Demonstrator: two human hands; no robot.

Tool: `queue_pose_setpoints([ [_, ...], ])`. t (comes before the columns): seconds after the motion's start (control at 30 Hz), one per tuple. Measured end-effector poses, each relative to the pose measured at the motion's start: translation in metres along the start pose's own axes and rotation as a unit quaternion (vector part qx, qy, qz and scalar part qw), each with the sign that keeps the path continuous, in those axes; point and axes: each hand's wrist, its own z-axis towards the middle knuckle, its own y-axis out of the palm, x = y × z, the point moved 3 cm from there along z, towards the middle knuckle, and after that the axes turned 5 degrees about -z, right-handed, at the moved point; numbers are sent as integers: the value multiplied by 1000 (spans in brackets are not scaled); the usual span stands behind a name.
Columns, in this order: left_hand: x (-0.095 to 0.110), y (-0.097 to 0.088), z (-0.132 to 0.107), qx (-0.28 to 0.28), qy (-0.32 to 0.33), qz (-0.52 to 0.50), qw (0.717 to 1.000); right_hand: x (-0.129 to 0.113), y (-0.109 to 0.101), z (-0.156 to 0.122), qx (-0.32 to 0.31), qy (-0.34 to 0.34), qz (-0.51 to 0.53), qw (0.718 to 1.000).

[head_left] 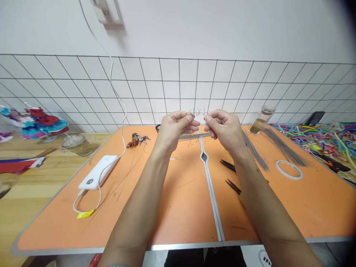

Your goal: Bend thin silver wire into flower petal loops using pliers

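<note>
A thin wire (pixel 198 110) bent into small loops is held up between my two hands, above the far part of the orange table (pixel 178 207). My left hand (pixel 178 126) pinches its left end between thumb and fingers. At the other end, the thumb and fingertips of my right hand (pixel 222 124) are closed on the wire. Below and behind the hands lies a bundle of straight wires (pixel 193 137), partly covered by them. Two pairs of pliers lie near my right forearm, their dark jaws (pixel 233 186) showing and their handles mostly hidden.
On the left are a white power bank (pixel 98 172) with its cable and a bunch of keys (pixel 137 140). To the right lie wire bundles (pixel 283 146), a white tape ring (pixel 289 170), a glass bottle (pixel 261 119) and a heap of colourful pipe cleaners (pixel 314 137). A tiled wall stands behind.
</note>
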Motion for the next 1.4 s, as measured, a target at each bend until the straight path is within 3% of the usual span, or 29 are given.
queue_pose_setpoints([
  [0.13, -4, -4, 3, -28, -57, -51, 997, 3, -3, 1, -5, 7, -1, 1000],
  [0.33, -6, -5, 3, -40, -44, -25, 998, 2, -2, -2, -71, 12, -22, 997],
  [0.57, 0, 1, -1, -6, 58, 76, 995, 7, -2, 0, -73, -1, -62, 995],
  [0.83, -12, -3, 5, -42, -5, 61, 997, 6, 0, 1, -104, 9, -87, 991],
  [1.17, -15, -5, 7, -46, -22, 61, 997, 13, 3, 4, -112, 23, -112, 987],
  [1.4, -20, -7, 8, -2, -25, 42, 999, 15, 0, 5, -100, 19, -94, 990],
])
